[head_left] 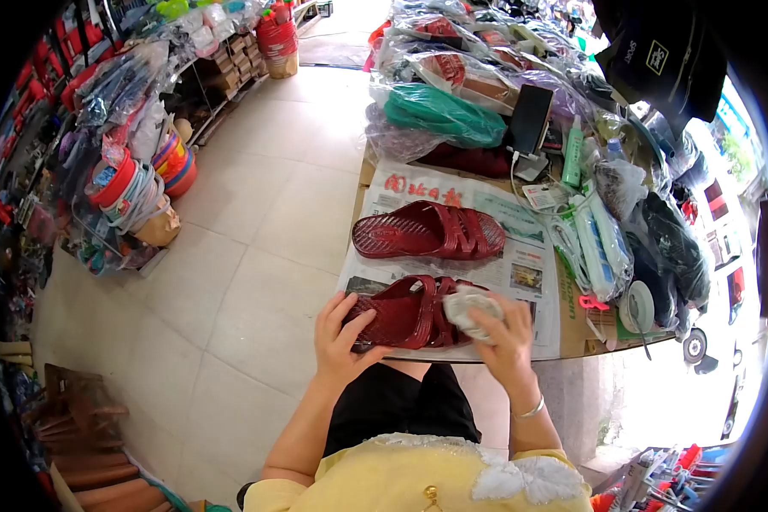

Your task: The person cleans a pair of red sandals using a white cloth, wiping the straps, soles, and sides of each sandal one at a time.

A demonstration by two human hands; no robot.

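Yellow shirt (392, 478), nearest the camera, bottom of view. Near sandal (388, 322), dark red, lies upright on newspaper (525, 247) at the front edge of the desk (576, 337), heel toward the left hand (340, 341), toe end toward the right hand (505, 337).

Left hand: fingers apart, touching the heel end of the near sandal. Right hand: fingers clamped on a pale cloth (471, 312), bunched up, over the straps near the toe end; cannot tell how much of it touches. Bracelet (531, 408) on right wrist.

Far sandal (427, 230), same color, upright on newspaper just beyond the near one, apart from it, same direction. Beyond newspaper: teal bundle (444, 115) in clear plastic, dark phone (530, 118) propped up with white cable, green tube (573, 154) beside it. Right part of desk: white bowl (637, 307), bagged goods. More plastic-wrapped stock at the far end.

Left of desk: tiled floor (247, 290), then crowded goods with a red bucket (115, 181). Black bag (670, 55) upper right.
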